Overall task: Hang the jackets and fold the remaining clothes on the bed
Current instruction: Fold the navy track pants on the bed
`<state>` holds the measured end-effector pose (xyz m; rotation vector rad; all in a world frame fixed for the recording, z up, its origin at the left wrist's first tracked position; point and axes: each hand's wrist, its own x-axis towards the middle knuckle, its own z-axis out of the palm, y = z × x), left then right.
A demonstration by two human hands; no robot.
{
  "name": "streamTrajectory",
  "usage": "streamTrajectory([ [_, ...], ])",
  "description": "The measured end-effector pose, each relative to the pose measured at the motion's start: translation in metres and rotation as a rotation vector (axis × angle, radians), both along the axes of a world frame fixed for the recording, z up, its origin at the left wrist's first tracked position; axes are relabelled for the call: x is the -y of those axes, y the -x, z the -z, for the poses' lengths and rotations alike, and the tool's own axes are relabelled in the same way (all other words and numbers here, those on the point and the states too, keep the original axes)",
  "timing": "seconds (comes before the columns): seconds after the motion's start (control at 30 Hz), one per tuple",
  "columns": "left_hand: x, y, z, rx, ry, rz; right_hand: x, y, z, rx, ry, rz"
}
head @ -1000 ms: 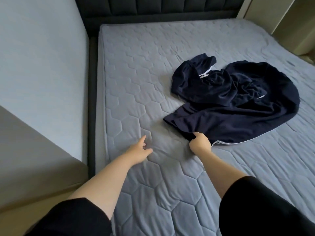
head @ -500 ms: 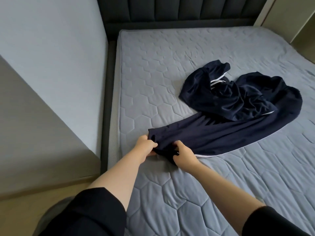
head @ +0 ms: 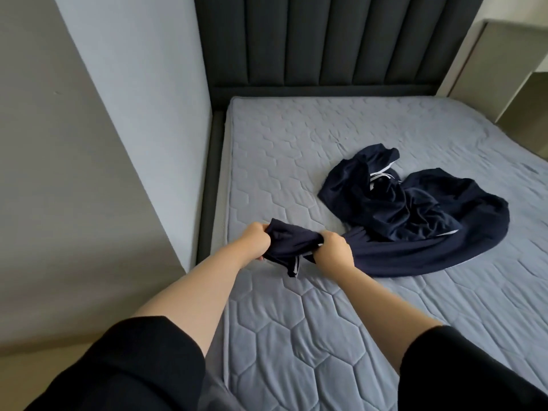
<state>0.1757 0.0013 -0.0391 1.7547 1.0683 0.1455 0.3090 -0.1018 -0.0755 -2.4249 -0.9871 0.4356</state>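
A dark navy garment (head: 415,221) with thin white trim lies crumpled on the grey quilted mattress (head: 296,161), right of centre. One end of it is stretched out toward me and lifted a little off the bed. My left hand (head: 257,242) grips the left corner of that end. My right hand (head: 333,251) is closed on the fabric a short way to the right. A small flap with a white edge hangs down between my two hands.
A dark padded headboard (head: 326,43) stands at the far end of the bed, and a dark bed frame (head: 209,185) runs along its left side. A grey wall (head: 89,143) rises close on the left. Pale furniture (head: 504,69) stands at the far right.
My left hand came off the mattress and took hold of the garment's edge. Both hands pulled that end toward me and raised it. The view tilted up, showing more headboard.
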Motion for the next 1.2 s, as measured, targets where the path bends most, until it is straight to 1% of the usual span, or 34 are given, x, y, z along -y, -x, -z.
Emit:
streamTrajectory([
  [0.03,-0.004,0.008,-0.004,0.041,-0.001,-0.030,-0.006,0.006,-0.013,-0.046,-0.059,0.038],
  [0.07,-0.007,0.018,-0.009,0.109,0.048,-0.051,-0.013,0.012,-0.026,-0.103,-0.124,0.066],
  [0.17,-0.016,0.050,-0.022,0.367,0.373,-0.058,-0.030,0.029,-0.067,-0.293,-0.323,0.085],
  [0.2,-0.017,0.059,-0.025,0.433,0.438,-0.060,-0.035,0.036,-0.080,-0.335,-0.378,0.079],
  [0.27,-0.019,0.074,-0.030,0.538,0.485,-0.064,-0.041,0.052,-0.106,-0.416,-0.471,0.072],
  [0.3,-0.020,0.081,-0.032,0.576,0.490,-0.055,-0.043,0.061,-0.117,-0.460,-0.513,0.066],
  [0.37,-0.020,0.094,-0.033,0.585,0.462,-0.010,-0.045,0.080,-0.136,-0.552,-0.592,0.046],
  [0.5,-0.007,0.109,-0.036,0.473,0.363,0.175,-0.046,0.119,-0.171,-0.770,-0.720,-0.030],
  [0.57,0.005,0.109,-0.040,0.456,0.299,0.207,-0.045,0.132,-0.189,-0.847,-0.754,-0.037],
  [0.63,0.015,0.108,-0.047,0.502,0.258,0.140,-0.045,0.142,-0.205,-0.888,-0.788,-0.076],
  [0.7,0.020,0.105,-0.057,0.553,0.232,0.001,-0.045,0.148,-0.219,-0.915,-0.847,-0.136],
  [0.73,0.021,0.105,-0.061,0.586,0.241,-0.095,-0.045,0.148,-0.224,-0.917,-0.877,-0.165],
  [0.8,0.024,0.106,-0.071,0.653,0.317,-0.251,-0.047,0.143,-0.229,-0.910,-0.912,-0.216],
  [0.87,0.025,0.109,-0.078,0.651,0.319,-0.271,-0.047,0.134,-0.226,-0.903,-0.881,-0.254],
  [0.9,0.026,0.111,-0.081,0.655,0.306,-0.265,-0.046,0.129,-0.221,-0.863,-0.829,-0.260],
  [0.93,0.026,0.113,-0.084,0.669,0.293,-0.278,-0.042,0.127,-0.215,-0.791,-0.746,-0.253],
  [1.0,0.024,0.116,-0.092,0.693,0.253,-0.379,-0.032,0.120,-0.194,-0.665,-0.547,-0.269],
  [1.03,0.022,0.117,-0.097,0.689,0.211,-0.432,-0.026,0.116,-0.182,-0.660,-0.464,-0.332],
  [1.07,0.020,0.118,-0.103,0.677,0.165,-0.457,-0.020,0.114,-0.170,-0.708,-0.382,-0.409],
  [1.1,0.018,0.119,-0.109,0.662,0.128,-0.455,-0.012,0.111,-0.158,-0.753,-0.289,-0.475],
  [1.13,0.017,0.120,-0.114,0.624,0.087,-0.429,-0.007,0.111,-0.148,-0.739,-0.188,-0.522],
  [1.17,0.017,0.122,-0.117,0.557,0.035,-0.392,-0.004,0.111,-0.139,-0.641,-0.094,-0.548],
  [1.2,0.018,0.123,-0.120,0.484,-0.006,-0.362,-0.004,0.112,-0.131,-0.474,-0.024,-0.547],
])
